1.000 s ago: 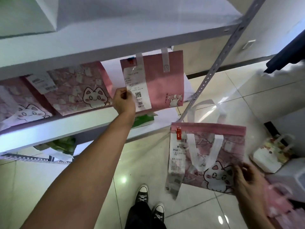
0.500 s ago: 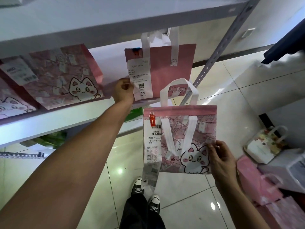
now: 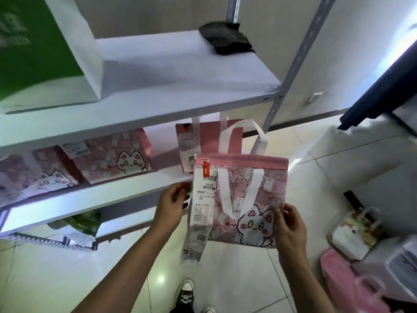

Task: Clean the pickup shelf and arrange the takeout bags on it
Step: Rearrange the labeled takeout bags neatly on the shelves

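Observation:
A pink cat-print takeout bag [image 3: 255,195] with white handles and a long receipt hangs in front of the white shelf unit. My right hand [image 3: 290,227] grips its lower right corner. My left hand [image 3: 172,204] is at its left edge beside the receipt, fingers curled on the bag's side. On the middle shelf [image 3: 126,193] stand three pink bags: one at far left [image 3: 38,177], one with a cat face [image 3: 115,159], and a plain-backed one [image 3: 203,141] partly hidden behind the held bag.
The upper shelf [image 3: 180,86] carries a dark folded cloth [image 3: 225,38] and a green-and-white box [image 3: 42,53]. Green and white plastic bags [image 3: 79,224] lie on the lowest shelf. More pink and white bags [image 3: 352,231] sit on the tiled floor at right. My shoes show below.
My left hand let go of the plain-backed bag on the shelf and came down to the held bag's left edge. The view tilted up, so the upper shelf now shows.

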